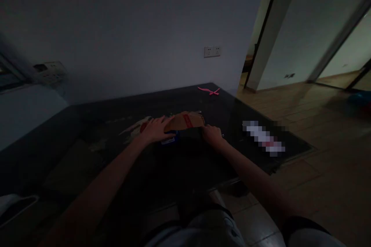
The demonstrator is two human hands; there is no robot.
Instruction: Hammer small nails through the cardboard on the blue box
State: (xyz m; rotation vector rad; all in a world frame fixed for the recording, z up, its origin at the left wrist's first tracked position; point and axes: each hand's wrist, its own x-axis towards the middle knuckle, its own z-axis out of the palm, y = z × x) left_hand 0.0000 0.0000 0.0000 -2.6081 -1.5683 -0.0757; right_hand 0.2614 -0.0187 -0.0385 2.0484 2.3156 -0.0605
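The scene is dim. A brown paper-like piece point(180, 122) with a red printed band arches between my hands above the dark table point(133, 177). My left hand point(156, 129) lies over its left end with fingers outstretched and apart. Under the left thumb a blue packet or box point(171, 139) with a pale label partly shows; the hand covers the rest. My right hand point(213, 133) is closed at the brown piece's right end, its fingertips partly hidden. Something pale and reddish point(136, 128) lies left of my left hand, too dark to name.
A pink ribbon-like strip point(210, 91) lies near the table's far edge. A blurred white object point(263, 138) rests on the right side. Behind the table stands a wall with a socket plate point(212, 51). Tiled floor point(290, 104) extends to the right.
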